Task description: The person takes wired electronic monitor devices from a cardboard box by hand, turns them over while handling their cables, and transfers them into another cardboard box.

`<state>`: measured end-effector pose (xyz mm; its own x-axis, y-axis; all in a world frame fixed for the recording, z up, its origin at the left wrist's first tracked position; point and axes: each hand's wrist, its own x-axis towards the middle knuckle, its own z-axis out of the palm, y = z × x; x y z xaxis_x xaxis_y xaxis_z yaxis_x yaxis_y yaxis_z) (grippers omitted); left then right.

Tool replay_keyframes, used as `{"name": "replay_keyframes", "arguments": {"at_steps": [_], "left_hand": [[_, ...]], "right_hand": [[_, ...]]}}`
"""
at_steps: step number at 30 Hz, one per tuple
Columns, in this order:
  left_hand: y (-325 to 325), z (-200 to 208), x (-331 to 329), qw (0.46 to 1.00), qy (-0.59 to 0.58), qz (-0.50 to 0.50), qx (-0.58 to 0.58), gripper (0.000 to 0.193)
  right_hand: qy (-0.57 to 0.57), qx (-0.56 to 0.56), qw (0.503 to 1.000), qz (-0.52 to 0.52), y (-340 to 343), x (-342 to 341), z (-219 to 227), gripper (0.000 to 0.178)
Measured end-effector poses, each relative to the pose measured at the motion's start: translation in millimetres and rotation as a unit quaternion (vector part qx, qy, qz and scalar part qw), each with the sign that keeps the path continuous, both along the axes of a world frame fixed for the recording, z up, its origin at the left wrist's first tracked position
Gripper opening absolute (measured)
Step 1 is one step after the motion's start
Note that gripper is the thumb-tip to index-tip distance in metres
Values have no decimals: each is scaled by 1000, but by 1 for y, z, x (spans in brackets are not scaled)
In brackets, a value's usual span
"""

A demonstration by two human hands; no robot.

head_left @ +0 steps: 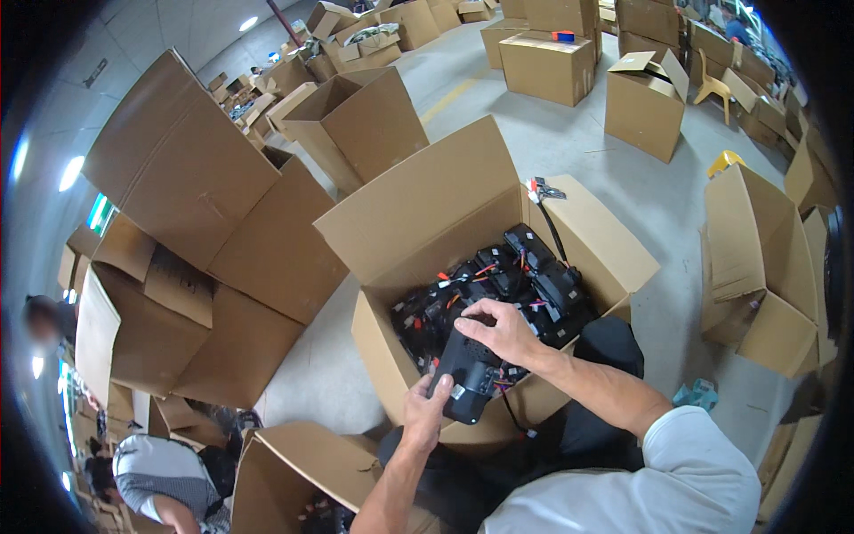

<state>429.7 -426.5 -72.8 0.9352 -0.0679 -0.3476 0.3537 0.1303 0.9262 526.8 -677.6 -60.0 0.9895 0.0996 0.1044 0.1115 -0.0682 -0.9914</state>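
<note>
A long black plastic unit (459,358) with a small white label lies slanted between my two hands, over the near side of an open cardboard box (427,254). My left hand (425,415) is closed round its lower left edge, thumb on top. At the upper end, my right hand (503,331) grips it with bent fingers, partly hiding that end. Below the unit, a dark cable (518,418) hangs over the box's near wall. Inside the box are several similar black units (560,287) with red, orange and white-tipped wires.
White connectors on a cable (544,189) rest on the box's right flap. Another open box (298,454) with dark parts stands at the lower left. Tall cartons (182,169) rise at the left, near a co-worker (169,476). More boxes (747,258) stand at the right.
</note>
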Motion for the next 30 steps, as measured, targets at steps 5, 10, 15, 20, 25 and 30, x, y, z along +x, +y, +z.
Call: {"name": "replay_keyframes", "arguments": {"at_steps": [5,10,15,20,25,30], "left_hand": [[-5,15,1,996,-5,-83,40,66],[-17,22,-2,985,-19,-126,113,71],[-11,24,0,998,0,-55,-12,66],[19,10,9,987,-49,79,-133,61],[61,6,36,947,-51,243,-204,50],[78,-10,53,943,-28,260,-204,49]], "right_hand": [[-2,-1,1000,4,0,1,0,54],[11,21,999,42,4,0,-9,59],[27,125,989,70,3,1,-12,82],[76,160,945,276,15,-22,-4,93],[196,-84,899,383,8,-34,27,66],[-220,-304,910,178,-45,47,48,38]]}}
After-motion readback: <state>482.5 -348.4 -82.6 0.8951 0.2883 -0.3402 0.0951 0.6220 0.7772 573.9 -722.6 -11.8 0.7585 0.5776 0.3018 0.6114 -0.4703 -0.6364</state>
